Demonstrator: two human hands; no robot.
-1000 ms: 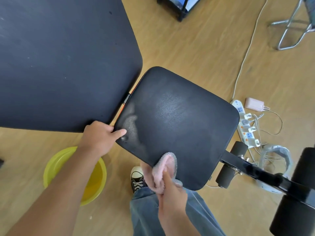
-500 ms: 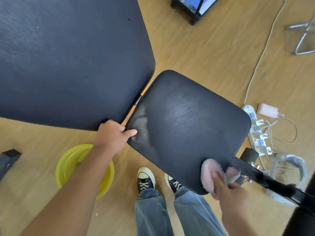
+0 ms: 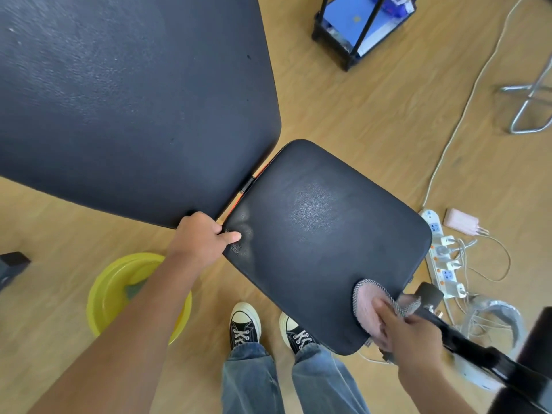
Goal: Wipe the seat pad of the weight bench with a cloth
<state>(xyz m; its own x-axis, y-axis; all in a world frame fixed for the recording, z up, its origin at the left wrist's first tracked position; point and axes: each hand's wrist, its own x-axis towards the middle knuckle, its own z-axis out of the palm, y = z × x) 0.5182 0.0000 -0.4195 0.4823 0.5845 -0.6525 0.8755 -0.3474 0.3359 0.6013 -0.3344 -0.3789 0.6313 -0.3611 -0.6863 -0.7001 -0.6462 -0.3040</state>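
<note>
The black seat pad (image 3: 322,234) of the weight bench fills the middle of the view. My right hand (image 3: 409,333) grips a pink cloth (image 3: 366,306) with a grey mesh edge and presses it on the pad's near right corner. My left hand (image 3: 203,237) rests on the pad's left corner, thumb on top, by the gap to the large black back pad (image 3: 125,100). A damp sheen shows on the seat pad near my left thumb.
A yellow basin (image 3: 119,291) stands on the wooden floor at lower left. The black bench frame (image 3: 478,351) and foam roller (image 3: 430,292) run off to the right. A power strip (image 3: 442,252), cables, a pink charger (image 3: 461,221) and a black rack (image 3: 358,28) lie beyond. My shoes (image 3: 245,324) stand below the pad.
My right hand has slid the cloth along the pad's near edge from its middle to the right corner. My left hand has kept its hold on the left corner.
</note>
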